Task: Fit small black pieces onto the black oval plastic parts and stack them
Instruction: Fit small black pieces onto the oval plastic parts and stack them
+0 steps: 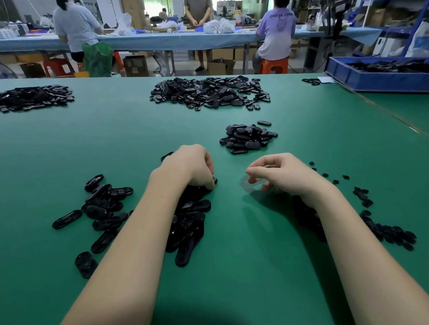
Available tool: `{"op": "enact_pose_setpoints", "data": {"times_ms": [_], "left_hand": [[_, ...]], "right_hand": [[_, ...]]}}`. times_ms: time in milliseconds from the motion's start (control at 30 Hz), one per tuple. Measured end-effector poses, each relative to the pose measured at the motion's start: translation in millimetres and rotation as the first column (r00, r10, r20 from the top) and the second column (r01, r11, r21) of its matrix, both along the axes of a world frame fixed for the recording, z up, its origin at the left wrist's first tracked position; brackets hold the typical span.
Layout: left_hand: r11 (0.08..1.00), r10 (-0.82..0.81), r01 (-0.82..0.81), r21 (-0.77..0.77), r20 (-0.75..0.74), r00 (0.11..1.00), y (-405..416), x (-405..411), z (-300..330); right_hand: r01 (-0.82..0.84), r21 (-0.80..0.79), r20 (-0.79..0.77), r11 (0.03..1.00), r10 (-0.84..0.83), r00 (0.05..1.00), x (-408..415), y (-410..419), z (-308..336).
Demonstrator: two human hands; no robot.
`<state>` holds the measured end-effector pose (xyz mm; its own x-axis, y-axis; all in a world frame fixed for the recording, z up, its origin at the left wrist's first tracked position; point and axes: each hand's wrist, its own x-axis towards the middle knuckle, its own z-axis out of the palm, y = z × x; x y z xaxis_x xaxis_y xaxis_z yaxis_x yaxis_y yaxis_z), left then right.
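Ovals (188,226) apparently under left hand (193,168)

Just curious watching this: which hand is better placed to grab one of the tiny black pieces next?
Probably the right hand: the small black pieces lie scattered beside that arm, while the left hand is down on the oval parts.

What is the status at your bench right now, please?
Left hand gripping an oval part from the near pile. Right hand curled, contents unclear. Small pieces by right forearm. Nothing in the way.
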<state>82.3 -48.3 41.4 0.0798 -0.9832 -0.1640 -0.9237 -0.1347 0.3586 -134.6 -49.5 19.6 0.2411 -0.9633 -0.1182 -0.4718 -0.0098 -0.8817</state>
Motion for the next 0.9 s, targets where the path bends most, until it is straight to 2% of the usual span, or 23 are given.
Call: {"op": "enact_pose_setpoints", "data": {"times_ms": [167, 300, 433, 600, 667, 767, 900], "left_hand": [[1.0, -0.021, 0.021, 0.0, -0.015, 1.0, 2, -2, -1], [0.996, -0.058, 0.057, -0.067, -0.012, 0.998, 1, -8, 2], [0.987, -0.123, 0.095, -0.127, -0.236, 0.964, 2, -25, 3], [0.986, -0.1, -0.004, -0.169, -0.601, 0.793, 5, -47, -5], [0.98, -0.084, -0.061, -0.189, -0.672, 0.736, 5, -52, -8], [0.982, -0.074, -0.092, -0.167, -0.779, 0.622, 6, -58, -13], [0.99, -0.015, -0.108, -0.09, -0.833, 0.553, 5, -62, -18]], "right_hand": [[-0.002, 0.001, 0.008, 1.0, 0.002, 1.0, -4, 0, 2], [0.011, 0.003, -0.005, 1.0, -0.011, 1.0, -8, 0, 5], [0.096, -0.043, 0.002, 0.994, -0.096, 0.995, -21, -3, 7], [0.317, -0.182, -0.077, 0.931, -0.335, 0.939, -43, -11, 4], [0.382, -0.237, -0.168, 0.893, -0.425, 0.889, -49, -12, 2], [0.406, -0.276, -0.265, 0.871, -0.475, 0.839, -51, -10, -2], [0.416, -0.275, -0.339, 0.867, -0.492, 0.802, -50, -10, -6]]}}
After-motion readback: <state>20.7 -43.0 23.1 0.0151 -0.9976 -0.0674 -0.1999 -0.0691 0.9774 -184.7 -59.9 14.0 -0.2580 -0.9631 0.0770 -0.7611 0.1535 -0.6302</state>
